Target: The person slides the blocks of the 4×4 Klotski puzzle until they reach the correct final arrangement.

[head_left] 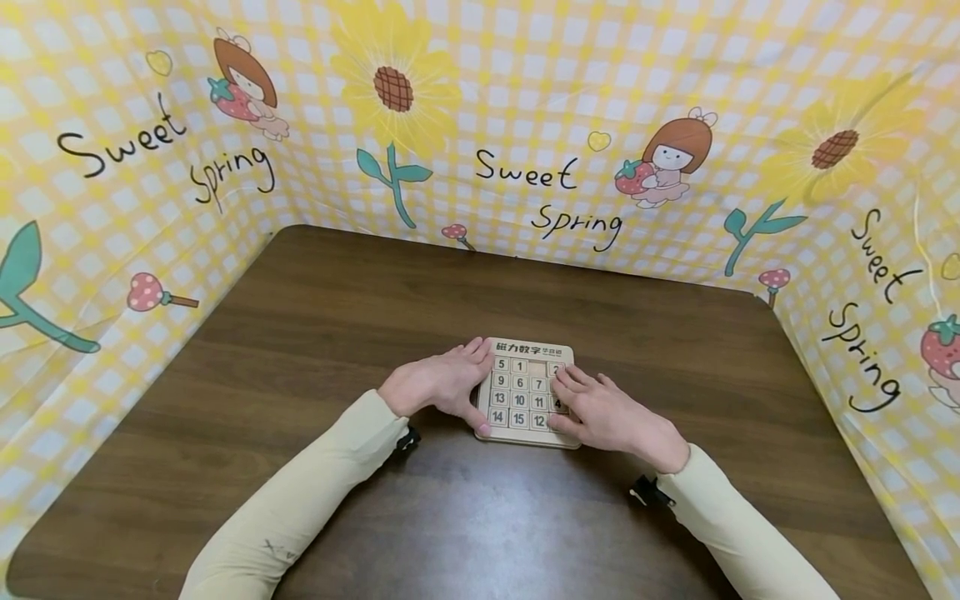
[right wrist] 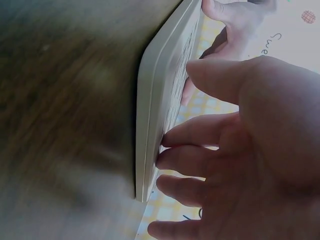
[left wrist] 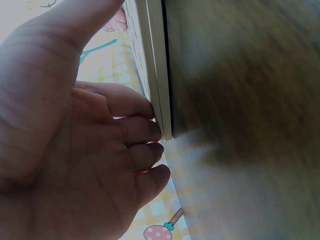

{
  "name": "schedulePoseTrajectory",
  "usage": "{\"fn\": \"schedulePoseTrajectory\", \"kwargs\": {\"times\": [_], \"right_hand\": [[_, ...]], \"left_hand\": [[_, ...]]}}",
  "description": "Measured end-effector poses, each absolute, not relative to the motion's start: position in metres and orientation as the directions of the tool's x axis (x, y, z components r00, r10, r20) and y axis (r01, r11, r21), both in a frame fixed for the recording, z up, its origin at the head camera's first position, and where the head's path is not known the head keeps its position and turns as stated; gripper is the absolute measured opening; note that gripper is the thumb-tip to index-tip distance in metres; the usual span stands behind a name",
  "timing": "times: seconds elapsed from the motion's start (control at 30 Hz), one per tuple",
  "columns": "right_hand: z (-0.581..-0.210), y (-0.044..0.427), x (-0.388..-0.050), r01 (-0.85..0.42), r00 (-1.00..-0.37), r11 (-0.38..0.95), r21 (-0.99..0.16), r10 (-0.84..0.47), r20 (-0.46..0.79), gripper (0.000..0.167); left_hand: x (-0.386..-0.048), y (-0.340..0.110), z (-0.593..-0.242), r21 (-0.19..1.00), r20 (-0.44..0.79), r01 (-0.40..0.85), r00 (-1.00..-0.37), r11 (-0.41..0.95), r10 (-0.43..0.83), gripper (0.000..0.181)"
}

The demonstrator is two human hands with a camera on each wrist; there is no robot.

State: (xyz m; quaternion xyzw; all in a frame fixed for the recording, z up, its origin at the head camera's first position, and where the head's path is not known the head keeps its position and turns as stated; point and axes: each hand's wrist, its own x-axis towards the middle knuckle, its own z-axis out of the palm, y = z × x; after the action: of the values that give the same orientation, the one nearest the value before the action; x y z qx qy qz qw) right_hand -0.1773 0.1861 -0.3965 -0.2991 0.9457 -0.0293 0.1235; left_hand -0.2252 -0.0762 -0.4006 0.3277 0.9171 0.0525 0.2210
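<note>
A pale number slide puzzle [head_left: 525, 435] lies flat on the table, with dark numerals on its square tiles and printed lettering along the top. One gap shows in the top row, between the tiles 1 and 2. My left hand [head_left: 454, 382] rests along the left edge, thumb at the lower left corner and fingers at the upper left. From the right, my right hand [head_left: 603, 410] reaches over the right-hand column, its fingers touching tiles and partly covering them. In the left wrist view, fingertips [left wrist: 156, 131] meet the side of the frame [left wrist: 156, 75].
The brown wooden table [head_left: 360, 292] extends around the puzzle on all sides. A yellow checked cloth [head_left: 517, 108] with flowers and lettering stands as a wall behind and at both sides. Small black devices [head_left: 652, 492] sit at the wrists.
</note>
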Motion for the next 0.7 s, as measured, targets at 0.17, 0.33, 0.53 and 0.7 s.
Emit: {"fn": "schedulePoseTrajectory", "kwargs": {"times": [0.17, 0.33, 0.53, 0.7], "right_hand": [[-0.398, 0.182, -0.178, -0.572, -0.787, 0.811, -0.121, -0.585, -0.197, 0.069], [-0.398, 0.176, -0.179, -0.588, -0.779, 0.801, -0.116, -0.599, -0.184, 0.067], [-0.399, 0.166, -0.18, -0.596, -0.771, 0.794, -0.118, -0.607, -0.191, 0.068], [-0.398, 0.158, -0.18, -0.621, -0.759, 0.779, -0.092, -0.626, -0.177, 0.067]], "left_hand": [[-0.226, -0.077, -0.401, 0.234, -0.363, 0.588, -0.686, 0.775, 0.63, 0.122], [-0.226, -0.077, -0.401, 0.228, -0.361, 0.594, -0.684, 0.771, 0.634, 0.122], [-0.226, -0.077, -0.401, 0.233, -0.353, 0.595, -0.686, 0.769, 0.637, 0.122], [-0.226, -0.077, -0.4, 0.229, -0.358, 0.591, -0.687, 0.773, 0.632, 0.122]]}}
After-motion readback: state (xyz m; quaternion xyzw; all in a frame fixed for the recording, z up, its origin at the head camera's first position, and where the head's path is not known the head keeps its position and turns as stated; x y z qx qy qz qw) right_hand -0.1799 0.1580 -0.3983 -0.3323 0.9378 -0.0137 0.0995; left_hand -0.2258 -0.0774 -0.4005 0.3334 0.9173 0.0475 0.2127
